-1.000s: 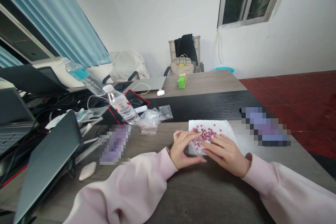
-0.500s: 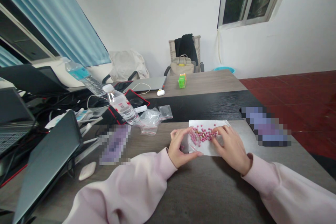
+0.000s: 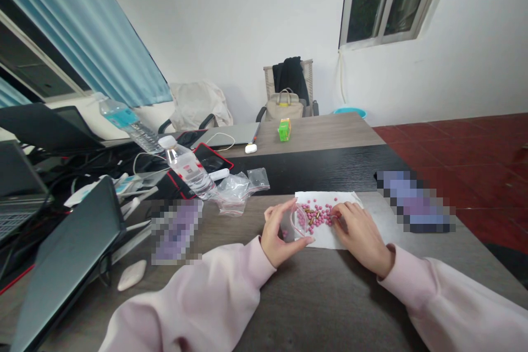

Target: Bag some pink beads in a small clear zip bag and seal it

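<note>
A white sheet of paper lies on the table with many round pink pills spread over it. Several brown-and-gold capsules are mixed among them. My left hand curves around a small clear zip bag at the sheet's left edge, thumb and fingers holding its mouth wide. A little pink shows inside the bag. On the right side of the pills, my right hand has its thumb and fingertips pinched together, with a pink pill seemingly between them; the fingers partly hide it.
Empty clear zip bags and a water bottle lie left of the sheet. A blurred phone rests to the right, another to the left. Laptops crowd the left side. A green box stands farther back.
My right thumb and fingertips have drawn together at the edge of the pills. My left hand keeps the bag in the same hold. The view has shifted slightly.
</note>
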Available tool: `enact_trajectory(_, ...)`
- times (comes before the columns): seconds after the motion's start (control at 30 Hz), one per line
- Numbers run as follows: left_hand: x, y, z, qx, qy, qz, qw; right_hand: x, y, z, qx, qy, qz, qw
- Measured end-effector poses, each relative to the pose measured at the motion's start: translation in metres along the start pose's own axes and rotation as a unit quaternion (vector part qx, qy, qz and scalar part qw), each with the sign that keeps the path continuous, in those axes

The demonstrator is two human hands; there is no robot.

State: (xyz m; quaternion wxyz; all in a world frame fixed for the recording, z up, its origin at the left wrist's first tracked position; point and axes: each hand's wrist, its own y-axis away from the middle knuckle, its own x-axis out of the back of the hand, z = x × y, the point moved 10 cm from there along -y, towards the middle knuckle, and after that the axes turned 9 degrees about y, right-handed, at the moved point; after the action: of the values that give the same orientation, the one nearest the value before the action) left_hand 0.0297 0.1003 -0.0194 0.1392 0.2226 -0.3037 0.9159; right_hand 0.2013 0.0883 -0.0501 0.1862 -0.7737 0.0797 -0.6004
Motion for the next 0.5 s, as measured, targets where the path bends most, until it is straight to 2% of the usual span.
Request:
enact_trajectory(0.17, -0.003, 0.001, 0.008, -0.04, -0.022, -0.008, 0.999, 0.005, -0.001, -0.001, 0.006, -0.01, 0.03, 0.999)
enact_trajectory(0.27, -0.008, 0.001, 0.012, -0.061, -0.038, -0.02, 0.997, 0.025, 0.0, -0.009, 0.033, -0.07, 0.09, 0.993)
enact_trajectory(0.4, -0.017, 0.002, 0.014, -0.059, -0.065, -0.049, 0.995, 0.071, 0.018, -0.039, 0.165, -0.145, 0.224, 0.95)
enact_trajectory(0.5, -0.023, 0.003, 0.02, -0.062, -0.071, -0.064, 0.993, 0.087, 0.034, -0.061, 0.259, -0.133, 0.26, 0.921)
